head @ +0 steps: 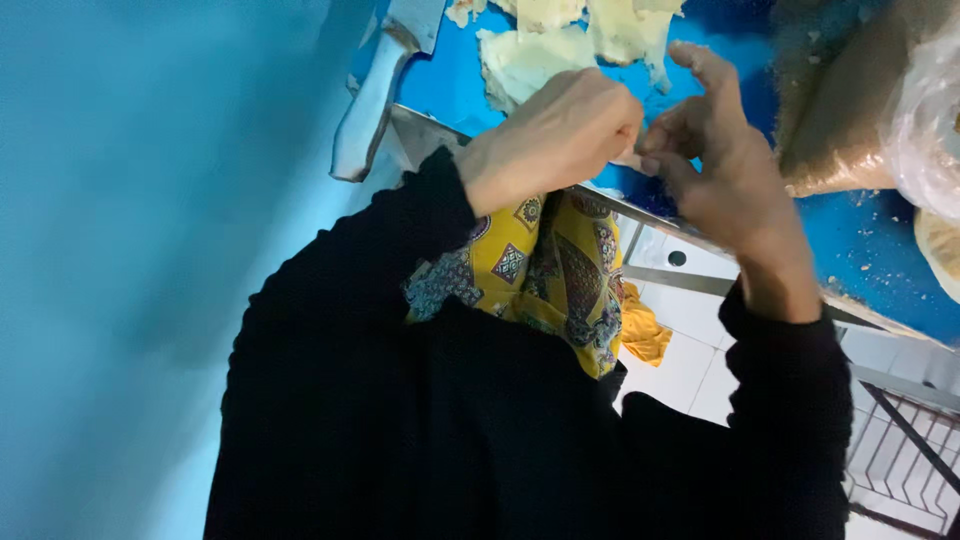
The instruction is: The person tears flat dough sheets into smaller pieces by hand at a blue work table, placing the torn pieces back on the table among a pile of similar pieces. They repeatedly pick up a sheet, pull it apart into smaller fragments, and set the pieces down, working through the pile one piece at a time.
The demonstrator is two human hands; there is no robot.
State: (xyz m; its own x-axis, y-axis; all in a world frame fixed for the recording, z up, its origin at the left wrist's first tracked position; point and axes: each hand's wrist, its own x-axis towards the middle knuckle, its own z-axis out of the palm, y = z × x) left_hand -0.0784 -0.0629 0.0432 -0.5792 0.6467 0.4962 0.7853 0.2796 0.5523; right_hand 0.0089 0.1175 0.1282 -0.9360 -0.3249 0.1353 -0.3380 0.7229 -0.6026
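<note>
At the near edge of a blue table [450, 85], a small pale scrap of dough [632, 158] sits between two hands that meet over the metal rim. The left hand [555, 135] is curled into a loose fist, its fingertips closed on the scrap; the right hand [715, 165] pinches the same scrap with thumb and lower fingers, its index finger lifted and bent above. Just beyond the knuckles, thin torn sheets of cream-coloured dough [545, 50] lie flat on the table. To the right stand a brown mound [840, 120] and a clear plastic bag [935, 110], touching each other. Both arms wear black sleeves [400, 300], and a yellow patterned cloth [550, 265] hangs below the hands. White floor tiles [690, 340] show under the table.
</note>
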